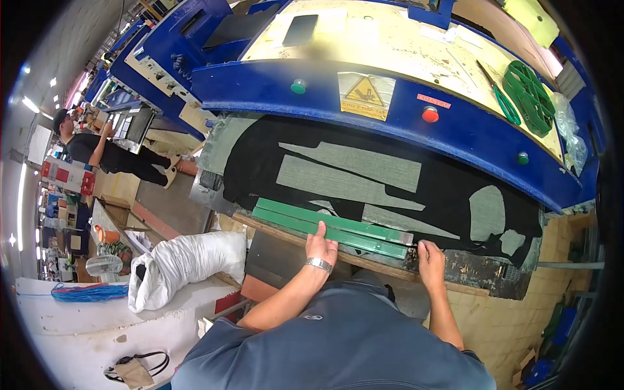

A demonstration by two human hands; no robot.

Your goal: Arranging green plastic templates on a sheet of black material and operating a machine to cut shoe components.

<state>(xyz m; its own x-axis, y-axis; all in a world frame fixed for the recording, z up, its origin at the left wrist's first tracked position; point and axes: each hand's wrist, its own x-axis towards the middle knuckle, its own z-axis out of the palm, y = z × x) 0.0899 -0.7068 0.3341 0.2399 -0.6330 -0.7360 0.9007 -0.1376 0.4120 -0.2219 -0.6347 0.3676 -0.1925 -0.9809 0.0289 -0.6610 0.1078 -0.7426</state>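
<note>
My left hand (320, 250), with a metal watch on the wrist, grips the near edge of a long, narrow green cutting die (296, 219), thumb on top. The die lies along the front edge of the press bed, over a black sheet of material (448, 175) with several cut-out openings. My right hand (430, 261) is just past the die's right end, its fingers curled at the near edge of the bed. What those fingers hold, if anything, is hidden. Grey-green board (351, 175) shows through the openings.
A blue press beam (260, 84) spans the far side, with a red button (429, 114) and green buttons. On its top lie a phone (301, 30), green-handled scissors (506, 104) and another green die (530, 97). A white sack (195, 263) stands at left; farther off is another person (117, 153).
</note>
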